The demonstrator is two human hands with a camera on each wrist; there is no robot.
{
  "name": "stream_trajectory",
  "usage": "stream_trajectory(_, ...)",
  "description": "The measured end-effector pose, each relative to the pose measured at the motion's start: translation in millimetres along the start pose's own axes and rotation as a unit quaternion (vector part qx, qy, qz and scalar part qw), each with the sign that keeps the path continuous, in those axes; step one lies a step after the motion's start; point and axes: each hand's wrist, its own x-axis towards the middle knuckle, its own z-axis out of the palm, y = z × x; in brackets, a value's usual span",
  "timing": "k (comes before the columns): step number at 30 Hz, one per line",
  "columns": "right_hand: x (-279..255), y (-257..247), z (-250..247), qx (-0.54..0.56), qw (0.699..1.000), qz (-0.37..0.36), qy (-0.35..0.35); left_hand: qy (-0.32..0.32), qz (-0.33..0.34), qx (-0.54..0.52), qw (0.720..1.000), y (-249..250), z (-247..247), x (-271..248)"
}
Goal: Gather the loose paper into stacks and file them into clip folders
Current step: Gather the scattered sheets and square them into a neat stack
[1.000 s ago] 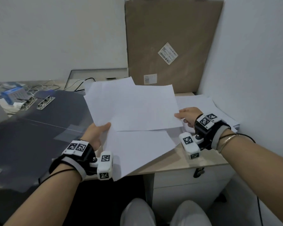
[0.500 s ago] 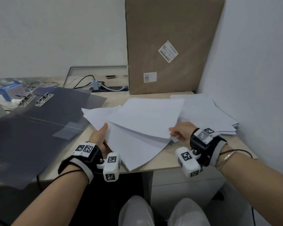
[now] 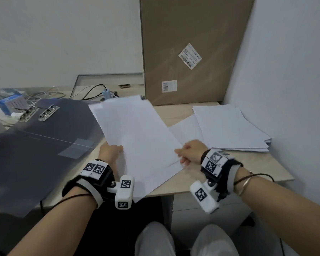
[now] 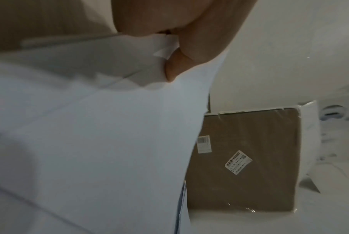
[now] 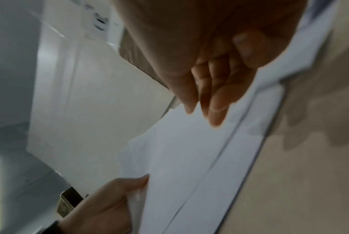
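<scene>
Head view: both hands hold a bundle of white sheets (image 3: 140, 143) over the front edge of the desk (image 3: 229, 170), lower corner hanging past that edge. Left hand (image 3: 110, 151) grips the bundle's left edge, thumb on top; right hand (image 3: 189, 151) pinches the right edge w/ curled fingers. A 2nd paper pile (image 3: 229, 126) lies at the desk's right side near the wall, apart from the bundle. Dark open clip folder (image 3: 35, 145) lies to the left, its metal clips (image 3: 48, 112) at the far end. Cardboard box (image 3: 190, 48) stands at the back edge. Left wrist view: thumb and fingers (image 4: 181, 63) clamp the sheet edges, blurred. Right wrist view: fingertips (image 5: 213, 107) lie on the top sheet, thumb side hidden; left hand also seen gripping the opposite edge.
</scene>
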Motion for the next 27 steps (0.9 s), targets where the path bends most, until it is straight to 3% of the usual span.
stream_trajectory(2, 2.9, -3.1, -19.3, 0.01, 0.992, -0.061, 0.107, -0.031, 0.069, -0.019, 0.997, 16.4, -2.3, -12.4)
stream_trajectory(3, 4.4, -7.0, -28.0, 0.023, 0.989, -0.08, 0.125, -0.054, 0.1, -0.025, 0.993, 26.4, -3.2, -19.6)
stream_trajectory(8, 15.2, -42.5, -58.4, 0.133, 0.979, -0.128, 0.087, -0.139, 0.2, -0.024, 0.97, 75.8, -3.9, -35.0)
stream_trajectory(11, 17.6, -61.9, -65.2, 0.28, 0.941, -0.172, 0.076, -0.155, 0.234, -0.048, 0.959, 100.2, 2.4, -39.9)
stream_trajectory(13, 16.7, -67.6, -62.5, 0.325, 0.925, -0.181, 0.078, -0.176, 0.227, -0.076, 0.955, 102.9, 4.9, -37.4)
stream_trajectory(15, 18.2, -62.3, -52.5, 0.331, 0.927, -0.156, 0.084, -0.209, 0.21, -0.081, 0.952, 93.6, 6.0, -34.6)
stream_trajectory(19, 22.3, -34.5, -25.2, 0.309, 0.943, -0.101, 0.075, -0.216, 0.172, -0.085, 0.957, 60.7, 8.8, -30.6)
stream_trajectory(27, 38.6, -20.6, -8.8, 0.227, 0.968, -0.09, 0.057, -0.226, 0.124, -0.103, 0.961, 34.5, 13.8, -20.1)
